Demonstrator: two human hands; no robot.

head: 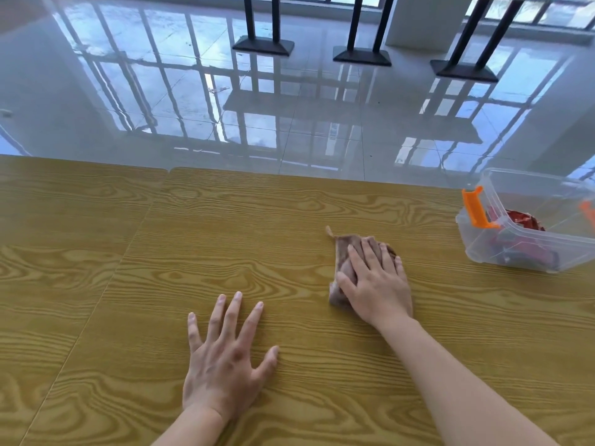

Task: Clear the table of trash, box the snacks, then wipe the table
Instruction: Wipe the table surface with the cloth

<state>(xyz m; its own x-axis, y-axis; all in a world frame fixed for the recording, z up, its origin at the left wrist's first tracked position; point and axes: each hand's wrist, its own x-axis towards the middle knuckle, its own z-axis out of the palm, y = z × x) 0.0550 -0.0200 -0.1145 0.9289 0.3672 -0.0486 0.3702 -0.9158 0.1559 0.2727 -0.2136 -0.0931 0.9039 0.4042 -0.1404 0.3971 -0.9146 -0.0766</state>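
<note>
- Wood-grain table [225, 220] fills the near side of the room.
- Brownish cloth [343, 252] lies right of the surface's middle, pressed under the right hand [376, 281], whose fingers lie straight on top rather than curled round it.
- Left hand [225, 358] rests palm-down, fingers spread and relaxed, nearer the front edge, apart from the cloth.
- Clear plastic box [515, 252] with an orange latch [475, 207] sits at the right edge, red snack packets [523, 220] inside.
- Glossy tiled floor [289, 107] beyond the far edge mirrors the windows.

two hands [225, 358] [378, 286], one cloth [343, 252], one box [476, 249]
</note>
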